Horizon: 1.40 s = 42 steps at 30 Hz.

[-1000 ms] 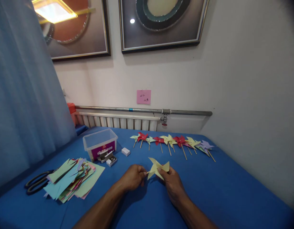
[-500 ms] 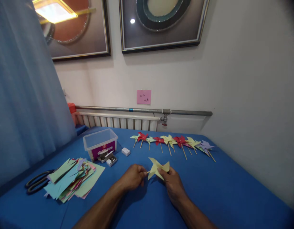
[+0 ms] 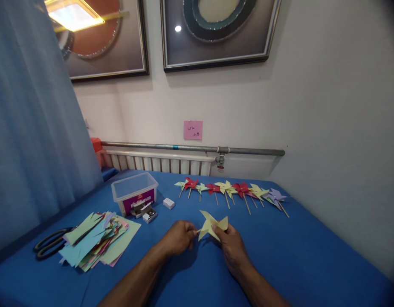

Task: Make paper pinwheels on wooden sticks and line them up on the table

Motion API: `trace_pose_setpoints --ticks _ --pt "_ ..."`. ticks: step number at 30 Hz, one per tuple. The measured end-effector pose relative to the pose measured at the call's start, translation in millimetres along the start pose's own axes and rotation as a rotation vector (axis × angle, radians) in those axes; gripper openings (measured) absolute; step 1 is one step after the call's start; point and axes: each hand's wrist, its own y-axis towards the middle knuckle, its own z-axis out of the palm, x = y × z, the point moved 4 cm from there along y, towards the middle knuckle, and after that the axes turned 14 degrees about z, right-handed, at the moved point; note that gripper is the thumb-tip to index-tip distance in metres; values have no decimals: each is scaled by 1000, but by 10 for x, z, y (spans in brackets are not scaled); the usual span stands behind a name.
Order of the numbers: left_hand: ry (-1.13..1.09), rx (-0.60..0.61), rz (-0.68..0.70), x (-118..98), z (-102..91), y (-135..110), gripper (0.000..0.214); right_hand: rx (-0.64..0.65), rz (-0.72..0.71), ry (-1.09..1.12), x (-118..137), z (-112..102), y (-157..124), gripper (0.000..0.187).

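Note:
A pale yellow paper pinwheel [image 3: 212, 226] is held over the blue table between both hands. My right hand [image 3: 233, 247] pinches its centre, thumb on top and fingers behind the paper. My left hand [image 3: 180, 237] is closed around a thin wooden stick [image 3: 198, 231] that runs in behind the pinwheel's left blade; most of the stick is hidden by the fingers and paper. Beyond the hands lies a row of finished-looking pinwheels on sticks, among them a red pinwheel [image 3: 241, 189] and a lilac pinwheel [image 3: 275, 195].
At left, a pile of coloured paper [image 3: 97, 241] partly covers black-handled scissors [image 3: 51, 244]. Behind it stand a clear plastic tub [image 3: 134, 192], an opened small box of pins [image 3: 149, 213] and a white box [image 3: 169, 203]. A metal pipe [image 3: 158, 146] runs along the wall.

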Motion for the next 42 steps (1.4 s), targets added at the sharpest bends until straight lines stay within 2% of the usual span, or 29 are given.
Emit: trace_pose_setpoints --ticks 18,32,42 --pt "-10 -14 -28 -56 -2 -13 24 8 -6 20 -84 -53 86 48" --pt "-3 -31 -5 -110 4 -25 22 -32 -38 -13 -22 -55 36 44" --pt "-46 -52 -21 -27 49 -4 18 -19 -44 -34 -28 -45 50 50"
